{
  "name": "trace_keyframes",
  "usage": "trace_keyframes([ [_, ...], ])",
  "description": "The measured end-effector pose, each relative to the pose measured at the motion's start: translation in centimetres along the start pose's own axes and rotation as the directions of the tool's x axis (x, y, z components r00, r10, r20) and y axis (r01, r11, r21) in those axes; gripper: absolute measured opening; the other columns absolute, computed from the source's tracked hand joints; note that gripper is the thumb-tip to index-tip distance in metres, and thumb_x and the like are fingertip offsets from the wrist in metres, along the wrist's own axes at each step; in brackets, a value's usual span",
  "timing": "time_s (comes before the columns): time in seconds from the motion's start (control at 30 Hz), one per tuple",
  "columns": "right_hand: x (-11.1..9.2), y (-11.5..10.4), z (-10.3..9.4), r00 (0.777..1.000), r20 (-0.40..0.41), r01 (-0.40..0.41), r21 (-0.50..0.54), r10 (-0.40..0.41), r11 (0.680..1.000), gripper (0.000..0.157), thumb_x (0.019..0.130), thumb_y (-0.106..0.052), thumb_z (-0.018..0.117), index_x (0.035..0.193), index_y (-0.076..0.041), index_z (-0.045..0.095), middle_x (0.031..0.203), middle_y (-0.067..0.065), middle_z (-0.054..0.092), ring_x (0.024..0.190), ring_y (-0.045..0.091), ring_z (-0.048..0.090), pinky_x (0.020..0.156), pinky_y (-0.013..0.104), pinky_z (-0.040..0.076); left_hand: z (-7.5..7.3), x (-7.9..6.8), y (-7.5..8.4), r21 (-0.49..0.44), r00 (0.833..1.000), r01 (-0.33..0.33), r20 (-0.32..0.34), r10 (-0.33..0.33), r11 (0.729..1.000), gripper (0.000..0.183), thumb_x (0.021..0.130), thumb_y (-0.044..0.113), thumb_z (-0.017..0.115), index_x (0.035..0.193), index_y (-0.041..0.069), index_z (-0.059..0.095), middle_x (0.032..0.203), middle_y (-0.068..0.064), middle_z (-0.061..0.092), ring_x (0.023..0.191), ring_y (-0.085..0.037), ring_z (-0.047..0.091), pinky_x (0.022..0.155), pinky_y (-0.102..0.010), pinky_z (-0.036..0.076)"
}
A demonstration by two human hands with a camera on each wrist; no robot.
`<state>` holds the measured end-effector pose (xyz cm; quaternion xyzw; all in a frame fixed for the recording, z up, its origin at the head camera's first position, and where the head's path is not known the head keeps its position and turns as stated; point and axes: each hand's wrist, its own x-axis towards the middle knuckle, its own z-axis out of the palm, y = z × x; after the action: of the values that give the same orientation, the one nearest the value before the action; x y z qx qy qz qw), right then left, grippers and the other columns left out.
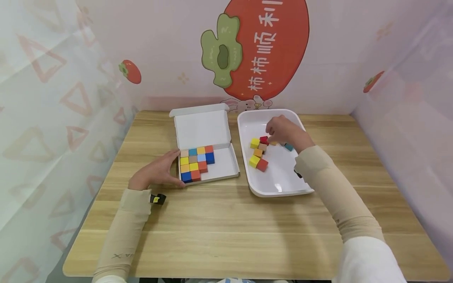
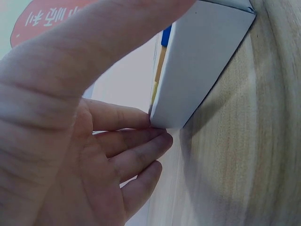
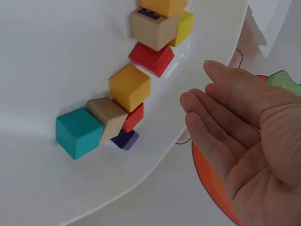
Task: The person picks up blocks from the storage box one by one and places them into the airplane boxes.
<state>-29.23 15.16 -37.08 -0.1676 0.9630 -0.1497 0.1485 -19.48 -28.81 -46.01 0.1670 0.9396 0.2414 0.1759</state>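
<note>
My left hand point(image 1: 157, 171) spans the left end of a white cardboard box point(image 1: 223, 162), thumb at the front corner and fingers at the back. In the left wrist view the fingertips point(image 2: 162, 141) touch the corner of its wall. Rows of coloured cubes point(image 1: 193, 159) fill the box's left part. Over the white tray point(image 1: 279, 179) hovers my right hand point(image 1: 283, 130), fingers bent, thumb apart and nothing between them. Loose in the tray lie several blocks, among them a teal cube point(image 3: 77, 134), an orange cube point(image 3: 130, 88) and a red block point(image 3: 151, 59).
The box's lid point(image 1: 202, 127) stands raised at the back. Box and tray sit side by side on a wooden table point(image 1: 212, 236). A printed wall point(image 1: 170, 51) rises behind the table, with a white sheet point(image 1: 46, 118) at the left.
</note>
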Motion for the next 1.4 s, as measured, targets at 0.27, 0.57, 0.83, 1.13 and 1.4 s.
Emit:
trace_keyframes([
  [0.27, 1.7, 1.4, 0.9, 0.998, 0.040, -0.041, 0.012, 0.041, 0.999, 0.054, 0.088, -0.008, 0.086, 0.139, -0.008, 0.068, 0.134, 0.017, 0.068, 0.120, 0.035, 0.061, 0.107, 0.055, 0.058, -0.1, -0.1, -0.1, 0.002, 1.000, 0.005, -0.004, -0.005, 1.000, 0.135, 0.073, 0.056, 0.094, 0.168, 0.001, 0.016, 0.174, -0.022, 0.022, 0.158, -0.044, 0.028, 0.128, -0.064, 0.029],
  [0.57, 2.7, 1.9, 2.8, 0.996, 0.074, -0.035, -0.057, 0.040, 0.998, 0.049, 0.090, -0.010, 0.084, 0.137, -0.014, 0.071, 0.130, 0.010, 0.072, 0.120, 0.032, 0.063, 0.111, 0.058, 0.054, 0.2, -0.2, 0.1, -0.010, 1.000, 0.010, 0.001, -0.010, 1.000, 0.132, 0.073, 0.055, 0.094, 0.168, 0.003, 0.018, 0.174, -0.021, 0.022, 0.158, -0.044, 0.028, 0.128, -0.064, 0.030],
  [0.83, 3.1, 2.1, 3.0, 0.996, 0.088, -0.008, -0.062, 0.014, 0.998, 0.037, 0.093, -0.009, 0.081, 0.129, -0.014, 0.076, 0.121, 0.010, 0.073, 0.114, 0.032, 0.062, 0.110, 0.059, 0.054, 0.2, -0.1, -0.4, 0.004, 1.000, -0.012, -0.012, 0.012, 1.000, 0.132, 0.074, 0.056, 0.094, 0.167, 0.000, 0.018, 0.173, -0.023, 0.024, 0.157, -0.045, 0.029, 0.127, -0.065, 0.031],
  [1.13, 2.5, 1.6, 1.0, 0.999, 0.026, 0.045, -0.062, -0.043, 0.997, 0.038, 0.087, -0.010, 0.087, 0.124, -0.011, 0.078, 0.118, 0.011, 0.075, 0.108, 0.030, 0.065, 0.097, 0.047, 0.064, 0.3, -0.1, -0.4, 0.010, 1.000, -0.001, -0.012, 0.001, 1.000, 0.135, 0.072, 0.058, 0.094, 0.168, 0.001, 0.018, 0.174, -0.022, 0.023, 0.157, -0.044, 0.030, 0.127, -0.063, 0.032],
  [1.4, 1.6, -2.1, -2.1, 0.989, 0.010, 0.148, -0.095, -0.148, 0.984, 0.037, 0.086, -0.013, 0.089, 0.122, -0.012, 0.079, 0.116, 0.009, 0.076, 0.107, 0.030, 0.068, 0.094, 0.044, 0.065, 0.2, 0.0, -0.3, 0.016, 1.000, 0.008, -0.009, -0.007, 1.000, 0.134, 0.073, 0.057, 0.094, 0.167, -0.001, 0.017, 0.174, -0.024, 0.021, 0.158, -0.046, 0.028, 0.127, -0.064, 0.031],
])
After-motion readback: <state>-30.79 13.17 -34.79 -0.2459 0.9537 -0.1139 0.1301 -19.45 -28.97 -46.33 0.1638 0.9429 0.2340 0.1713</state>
